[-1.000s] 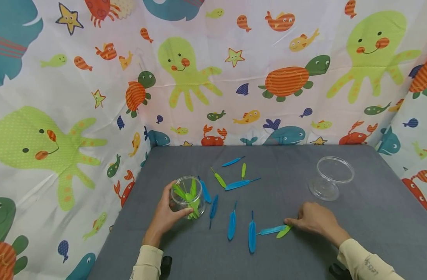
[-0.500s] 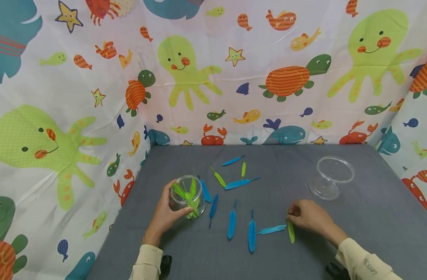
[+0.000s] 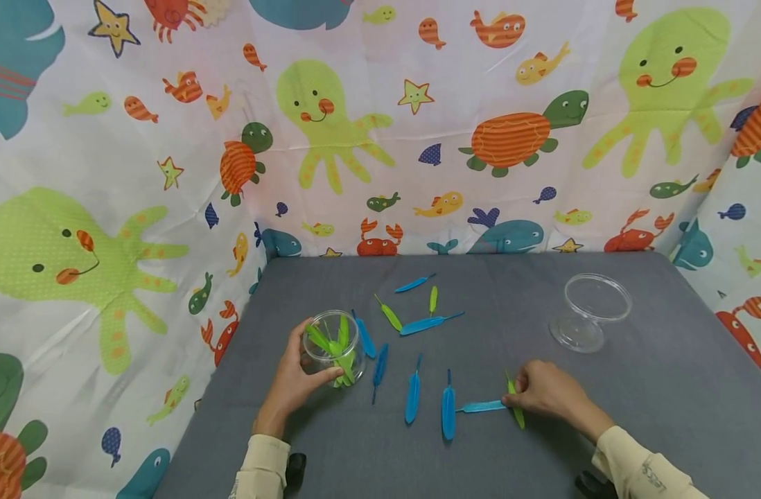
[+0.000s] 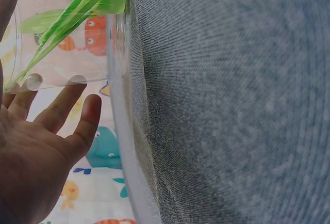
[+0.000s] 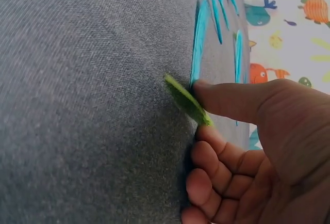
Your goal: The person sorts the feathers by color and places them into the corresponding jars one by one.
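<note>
My left hand (image 3: 296, 391) holds a clear jar (image 3: 316, 355) from its left side, fingers behind and thumb across the front. Inside the jar lean several green feathers (image 3: 338, 348), which also show through its wall in the left wrist view. On the right, the thumb and forefinger of my right hand (image 3: 552, 391) are at a single green feather (image 5: 186, 101), pinching it low over the grey cloth. Just left of the thumb lies a blue feather (image 3: 480, 407), its end reaching the thumb tip in the right wrist view. The other right fingers are curled in.
Several blue feathers (image 3: 413, 398) are scattered over the middle of the grey-covered table (image 3: 368, 457). Two green feathers (image 3: 389, 315) lie farther back among them. A clear, empty-looking container (image 3: 578, 334) stands at the back right. A sea-animal curtain (image 3: 380, 222) hangs behind the table.
The green feather, slanted across the blue feather's end a second ago, has been turned more lengthwise by my right hand and drawn clear of most of it. My left hand and jar have stayed put.
</note>
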Motion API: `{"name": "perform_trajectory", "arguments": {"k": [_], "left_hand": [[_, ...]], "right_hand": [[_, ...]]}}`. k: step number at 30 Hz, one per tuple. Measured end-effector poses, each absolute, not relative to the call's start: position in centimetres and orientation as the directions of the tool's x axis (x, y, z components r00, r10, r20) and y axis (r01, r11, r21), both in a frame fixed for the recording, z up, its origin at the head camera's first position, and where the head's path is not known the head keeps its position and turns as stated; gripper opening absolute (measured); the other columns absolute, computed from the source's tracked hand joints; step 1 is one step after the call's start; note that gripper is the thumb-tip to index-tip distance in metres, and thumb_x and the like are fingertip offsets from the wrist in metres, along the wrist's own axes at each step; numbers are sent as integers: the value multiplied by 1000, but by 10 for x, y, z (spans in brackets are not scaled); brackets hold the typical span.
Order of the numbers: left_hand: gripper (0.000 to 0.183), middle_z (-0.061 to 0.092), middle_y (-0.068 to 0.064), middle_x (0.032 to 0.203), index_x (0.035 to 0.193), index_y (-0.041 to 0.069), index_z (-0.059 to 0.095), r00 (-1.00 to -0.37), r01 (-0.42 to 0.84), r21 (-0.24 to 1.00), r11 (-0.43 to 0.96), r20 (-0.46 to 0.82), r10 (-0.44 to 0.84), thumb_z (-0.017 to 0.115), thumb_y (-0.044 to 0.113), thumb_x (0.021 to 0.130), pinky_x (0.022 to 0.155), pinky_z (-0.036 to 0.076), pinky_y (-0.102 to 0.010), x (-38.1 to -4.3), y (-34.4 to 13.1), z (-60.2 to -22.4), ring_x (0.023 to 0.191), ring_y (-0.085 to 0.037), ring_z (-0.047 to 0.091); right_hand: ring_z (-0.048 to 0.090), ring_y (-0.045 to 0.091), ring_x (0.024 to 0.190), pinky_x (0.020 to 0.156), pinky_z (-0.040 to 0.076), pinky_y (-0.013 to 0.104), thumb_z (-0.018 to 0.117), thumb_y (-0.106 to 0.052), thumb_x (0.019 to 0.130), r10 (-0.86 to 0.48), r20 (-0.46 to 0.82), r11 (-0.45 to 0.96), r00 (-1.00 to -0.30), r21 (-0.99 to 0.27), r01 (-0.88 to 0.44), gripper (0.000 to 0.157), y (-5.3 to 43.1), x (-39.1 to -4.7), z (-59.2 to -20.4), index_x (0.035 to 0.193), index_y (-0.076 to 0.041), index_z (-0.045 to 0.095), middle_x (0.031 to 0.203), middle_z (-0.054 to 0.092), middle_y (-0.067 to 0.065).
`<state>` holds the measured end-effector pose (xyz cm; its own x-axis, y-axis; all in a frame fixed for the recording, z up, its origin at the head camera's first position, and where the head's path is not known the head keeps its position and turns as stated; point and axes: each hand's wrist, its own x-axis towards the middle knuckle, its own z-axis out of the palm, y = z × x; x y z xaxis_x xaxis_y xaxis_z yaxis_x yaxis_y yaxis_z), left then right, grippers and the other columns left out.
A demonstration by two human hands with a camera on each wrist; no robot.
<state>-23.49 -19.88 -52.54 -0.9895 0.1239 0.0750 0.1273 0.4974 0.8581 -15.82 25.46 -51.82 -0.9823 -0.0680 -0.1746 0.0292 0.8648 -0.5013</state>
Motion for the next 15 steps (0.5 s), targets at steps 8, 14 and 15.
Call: {"name": "perform_trajectory", "arguments": {"k": [8, 14, 15], "left_hand": [[111, 39, -4, 159, 158, 35, 24, -990, 125, 860, 495, 74, 122, 93, 39, 72, 108, 45, -61, -235, -199, -526, 136, -37, 52], [111, 38, -4, 159, 158, 36, 23, -990, 123, 864, 488, 72, 122, 93, 38, 73, 107, 45, -62, -235, -198, -527, 136, -38, 52], [111, 38, -5, 159, 158, 36, 23, -990, 124, 864, 488, 73, 122, 93, 37, 73, 107, 45, -62, -235, -198, -527, 137, -39, 52]], "right_hand": [[48, 8, 58, 54, 39, 25, 86, -26, 77, -174, -113, 799, -978, -596, -73, 25, 259, -161, -522, 70, -15, 65, 64, 58, -7], [46, -1, 56, 54, 40, 21, 82, -19, 80, -235, -34, 701, -971, -698, -145, 18, 266, -163, -525, 74, -12, 66, 65, 61, -8], [46, -2, 56, 55, 40, 21, 81, -19, 81, -234, -30, 680, -972, -720, -141, 18, 267, -164, -525, 75, -11, 66, 65, 61, -8]]}}
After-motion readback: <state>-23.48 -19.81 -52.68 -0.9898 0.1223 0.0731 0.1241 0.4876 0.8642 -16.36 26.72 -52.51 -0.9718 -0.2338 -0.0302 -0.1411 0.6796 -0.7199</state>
